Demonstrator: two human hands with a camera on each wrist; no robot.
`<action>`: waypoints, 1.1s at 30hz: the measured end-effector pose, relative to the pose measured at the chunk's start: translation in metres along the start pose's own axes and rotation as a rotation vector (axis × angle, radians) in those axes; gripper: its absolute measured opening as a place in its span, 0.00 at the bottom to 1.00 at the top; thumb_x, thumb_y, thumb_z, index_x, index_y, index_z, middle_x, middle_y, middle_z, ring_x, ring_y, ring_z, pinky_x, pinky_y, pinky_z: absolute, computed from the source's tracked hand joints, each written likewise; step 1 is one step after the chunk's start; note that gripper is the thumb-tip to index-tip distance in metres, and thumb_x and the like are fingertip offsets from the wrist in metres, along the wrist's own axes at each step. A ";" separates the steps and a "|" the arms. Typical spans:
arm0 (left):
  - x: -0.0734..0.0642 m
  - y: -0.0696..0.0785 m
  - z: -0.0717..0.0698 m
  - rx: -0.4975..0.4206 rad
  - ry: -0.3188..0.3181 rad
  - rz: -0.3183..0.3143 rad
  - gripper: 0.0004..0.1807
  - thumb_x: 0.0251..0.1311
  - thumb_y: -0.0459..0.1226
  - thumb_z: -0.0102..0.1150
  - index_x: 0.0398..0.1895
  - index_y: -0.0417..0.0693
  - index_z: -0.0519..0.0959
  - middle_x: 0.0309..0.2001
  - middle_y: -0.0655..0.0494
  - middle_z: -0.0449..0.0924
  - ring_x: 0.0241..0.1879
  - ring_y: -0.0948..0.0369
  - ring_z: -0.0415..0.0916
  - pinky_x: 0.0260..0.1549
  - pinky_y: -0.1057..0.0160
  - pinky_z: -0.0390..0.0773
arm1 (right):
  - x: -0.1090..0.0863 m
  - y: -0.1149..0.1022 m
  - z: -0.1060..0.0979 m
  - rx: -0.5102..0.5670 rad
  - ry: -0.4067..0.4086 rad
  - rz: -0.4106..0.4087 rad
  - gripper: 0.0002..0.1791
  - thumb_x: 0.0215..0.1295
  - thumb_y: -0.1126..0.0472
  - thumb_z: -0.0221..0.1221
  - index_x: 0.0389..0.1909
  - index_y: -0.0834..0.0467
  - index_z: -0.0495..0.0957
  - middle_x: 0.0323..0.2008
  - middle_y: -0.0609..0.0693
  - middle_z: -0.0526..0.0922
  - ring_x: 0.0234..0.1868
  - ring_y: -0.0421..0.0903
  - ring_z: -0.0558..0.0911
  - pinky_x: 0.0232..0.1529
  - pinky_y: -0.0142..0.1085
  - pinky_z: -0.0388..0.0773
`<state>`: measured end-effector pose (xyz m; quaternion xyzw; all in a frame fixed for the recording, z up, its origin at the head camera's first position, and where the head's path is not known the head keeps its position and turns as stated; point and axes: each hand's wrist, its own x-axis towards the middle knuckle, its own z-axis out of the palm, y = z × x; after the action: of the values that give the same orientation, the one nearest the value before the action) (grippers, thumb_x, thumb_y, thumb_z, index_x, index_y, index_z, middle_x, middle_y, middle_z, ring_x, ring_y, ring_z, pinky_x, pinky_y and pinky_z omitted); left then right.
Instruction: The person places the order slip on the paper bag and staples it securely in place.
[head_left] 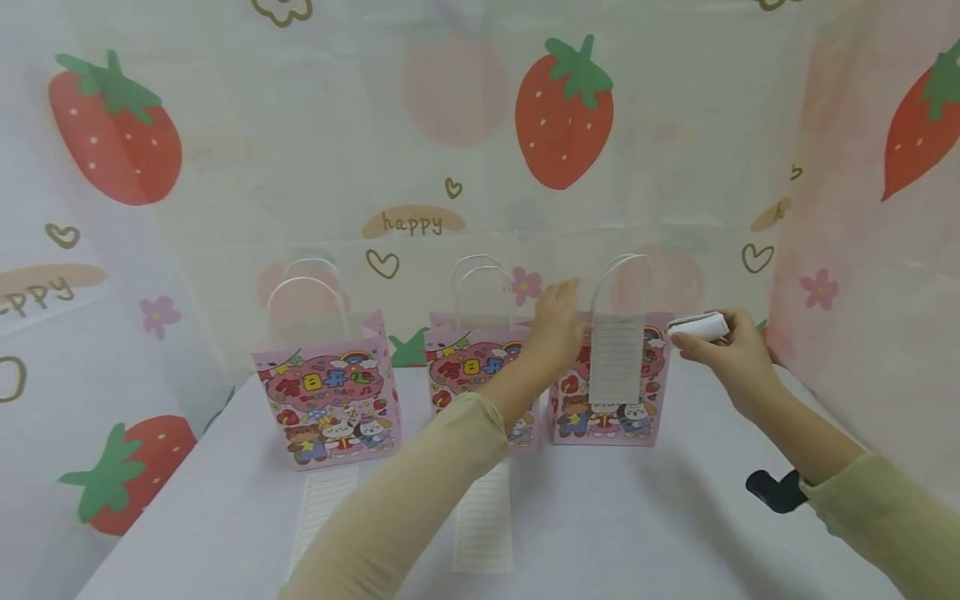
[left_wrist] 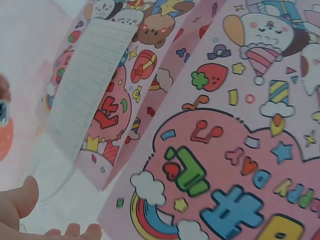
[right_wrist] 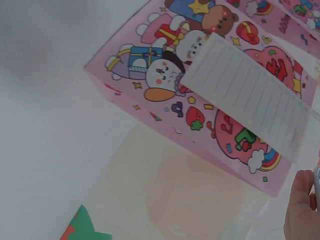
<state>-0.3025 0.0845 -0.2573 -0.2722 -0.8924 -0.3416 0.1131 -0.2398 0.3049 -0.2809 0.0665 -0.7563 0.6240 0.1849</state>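
Note:
Three pink cartoon-printed paper gift bags stand in a row: left bag (head_left: 330, 408), middle bag (head_left: 450, 358) and right bag (head_left: 652, 425). From the right bag's white handle (head_left: 626, 260) hangs a lined paper strip (head_left: 617, 367), covering part of its front. My left hand (head_left: 558, 333) is raised between the middle and right bags, its thumb apart from its fingers (left_wrist: 75, 231) and nothing held. To the right of the right bag, my right hand (head_left: 738, 358) grips a small white device shaped like a stapler (head_left: 705, 326).
Lined paper strips lie before the left and middle bags: one strip (head_left: 330, 500) partly under my left sleeve, another strip (head_left: 483, 533) beside it. A black object (head_left: 772, 492) sits by my right sleeve. Strawberry-printed cloth (head_left: 330, 150) encloses the white table (head_left: 600, 533).

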 end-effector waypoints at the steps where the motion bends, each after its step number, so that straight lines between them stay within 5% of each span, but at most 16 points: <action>1: -0.003 -0.001 -0.002 -0.010 0.010 0.006 0.35 0.66 0.33 0.56 0.73 0.37 0.54 0.71 0.43 0.56 0.72 0.51 0.51 0.69 0.61 0.50 | -0.001 0.001 -0.001 0.010 0.000 0.010 0.27 0.65 0.66 0.62 0.55 0.66 0.55 0.46 0.56 0.66 0.39 0.32 0.77 0.40 0.24 0.78; 8: -0.022 -0.005 -0.014 -0.093 0.005 0.017 0.34 0.68 0.34 0.54 0.74 0.39 0.53 0.72 0.45 0.54 0.73 0.51 0.49 0.69 0.59 0.53 | -0.007 0.009 -0.007 0.065 0.024 0.112 0.33 0.65 0.66 0.62 0.57 0.73 0.50 0.46 0.59 0.65 0.35 0.32 0.81 0.39 0.26 0.79; 12: -0.032 -0.010 -0.018 -0.089 0.019 0.048 0.33 0.68 0.33 0.54 0.73 0.38 0.54 0.72 0.44 0.55 0.73 0.51 0.50 0.69 0.58 0.52 | -0.010 0.011 -0.012 0.029 0.012 0.164 0.37 0.66 0.62 0.62 0.61 0.77 0.49 0.39 0.47 0.74 0.33 0.32 0.83 0.38 0.26 0.80; 16: -0.044 -0.020 -0.018 -0.071 0.042 0.111 0.33 0.67 0.31 0.55 0.72 0.36 0.54 0.71 0.42 0.57 0.72 0.49 0.51 0.69 0.57 0.52 | -0.014 0.014 -0.018 0.060 -0.015 0.197 0.26 0.67 0.60 0.61 0.53 0.71 0.59 0.30 0.37 0.80 0.30 0.34 0.83 0.34 0.27 0.80; 22: -0.061 -0.034 -0.016 -0.005 0.081 0.219 0.33 0.65 0.29 0.57 0.69 0.30 0.55 0.67 0.38 0.60 0.69 0.46 0.55 0.68 0.54 0.55 | -0.021 0.020 -0.025 0.183 -0.049 0.255 0.13 0.69 0.59 0.59 0.43 0.62 0.66 0.29 0.40 0.82 0.28 0.38 0.83 0.32 0.29 0.80; 26: -0.070 -0.038 -0.017 0.021 0.099 0.219 0.33 0.64 0.31 0.58 0.69 0.32 0.57 0.66 0.39 0.61 0.69 0.47 0.56 0.67 0.54 0.57 | -0.024 0.025 -0.025 0.217 -0.057 0.306 0.16 0.68 0.59 0.59 0.45 0.64 0.64 0.30 0.41 0.81 0.28 0.39 0.82 0.33 0.30 0.81; 31: -0.079 -0.040 -0.021 -0.005 0.109 0.209 0.34 0.63 0.30 0.59 0.70 0.34 0.57 0.66 0.40 0.61 0.69 0.46 0.56 0.67 0.53 0.57 | -0.028 0.029 -0.028 0.249 -0.104 0.312 0.03 0.68 0.63 0.59 0.36 0.60 0.78 0.30 0.44 0.82 0.29 0.41 0.83 0.36 0.32 0.82; 33: -0.083 -0.042 -0.023 -0.008 0.109 0.214 0.34 0.63 0.30 0.60 0.69 0.34 0.57 0.66 0.39 0.61 0.69 0.46 0.55 0.67 0.53 0.57 | -0.030 0.030 -0.030 0.265 -0.123 0.323 0.06 0.68 0.65 0.59 0.30 0.55 0.82 0.30 0.44 0.84 0.30 0.40 0.84 0.37 0.32 0.82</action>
<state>-0.2570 0.0089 -0.2950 -0.3473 -0.8494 -0.3456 0.1959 -0.2164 0.3361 -0.3143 0.0062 -0.6782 0.7344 0.0259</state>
